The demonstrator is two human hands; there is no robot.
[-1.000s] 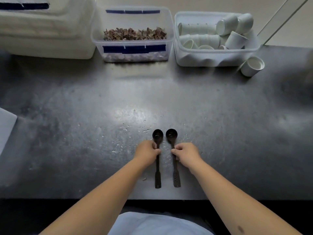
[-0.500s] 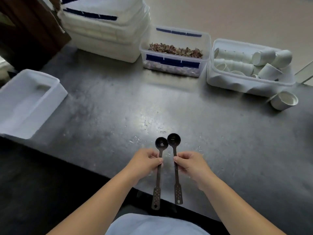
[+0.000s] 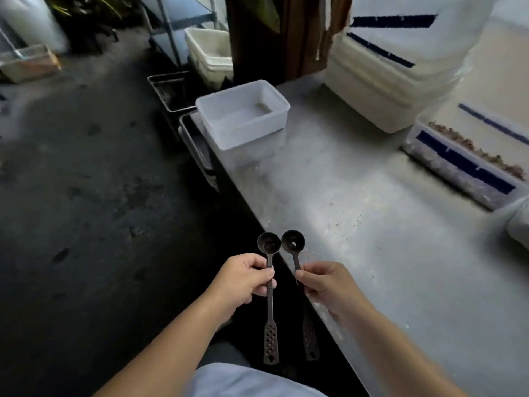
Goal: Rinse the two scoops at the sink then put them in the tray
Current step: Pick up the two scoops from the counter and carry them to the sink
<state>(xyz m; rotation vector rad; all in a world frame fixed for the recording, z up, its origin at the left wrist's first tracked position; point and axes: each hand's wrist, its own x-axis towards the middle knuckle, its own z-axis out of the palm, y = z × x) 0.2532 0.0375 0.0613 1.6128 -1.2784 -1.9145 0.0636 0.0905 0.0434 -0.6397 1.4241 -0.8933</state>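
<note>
Head view: I take the metal counter (image 3: 372, 224) as my landmark and read from left to right. Off its left edge lies a dark, stained floor (image 3: 86, 196). My left hand (image 3: 243, 279) hangs just beyond the counter's near left edge, over the floor, with thumb and fingers pinched around the stem of the left scoop (image 3: 269, 285). That scoop's round bowl faces up above the hand, and its perforated handle end hangs below it. Just beside it, my right hand (image 3: 323, 287) sits over the counter's edge, fingers pressed together on the stem of the right scoop (image 3: 294, 247). Its bowl lies next to the other bowl; I cannot tell whether the two rims touch. Both scoops are in the air, clear of the counter.

At the counter's far left corner stands a white plastic tray (image 3: 217, 130), with only its pale floor showing inside. Further right along the back sits a stack of white lidded bins (image 3: 395, 81). Right of those rests a clear container (image 3: 463, 164) with blue strips, holding brown dried pieces.
</note>
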